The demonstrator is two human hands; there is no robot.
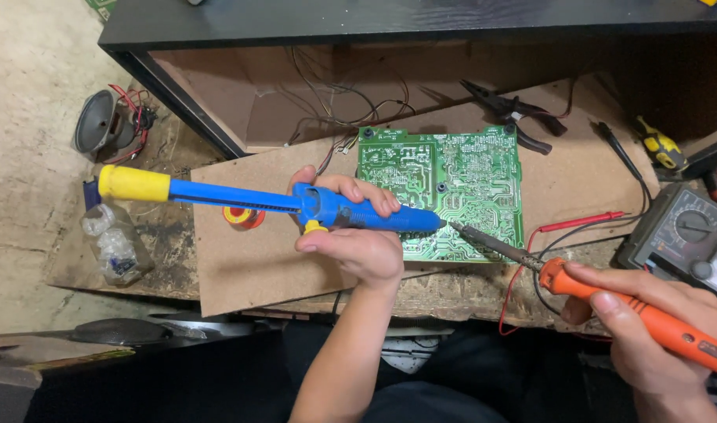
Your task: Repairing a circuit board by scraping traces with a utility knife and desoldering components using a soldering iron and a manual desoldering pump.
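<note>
Two tools meet at the lower edge of a green circuit board [440, 192] that lies flat, solder side up, on a sheet of brown board [241, 258] covering the surface. From the left comes a blue desoldering pump [296, 204] with a yellow plunger knob at its far end; its dark nozzle rests against the circuit board's lower edge. The left hand [350, 235] is clenched around the pump's body, fingers over the top and thumb beside a small yellow button. From the right comes a soldering iron [609, 301] with an orange handle, its thin metal tip touching the circuit board just beside the pump's nozzle. The right hand [656, 329] grasps the handle, fingers wrapped along it.

Farther out, a small red and yellow spool [243, 216] sits behind the pump's shaft. Black pliers [515, 113] lie beyond the circuit board's top right corner. An analogue multimeter [683, 231] sits at the right edge, its red and black leads [577, 227] trailing toward the circuit board. At far left, a small loudspeaker [100, 125] with red wires lies on the floor near a crumpled clear plastic bag [115, 243].
</note>
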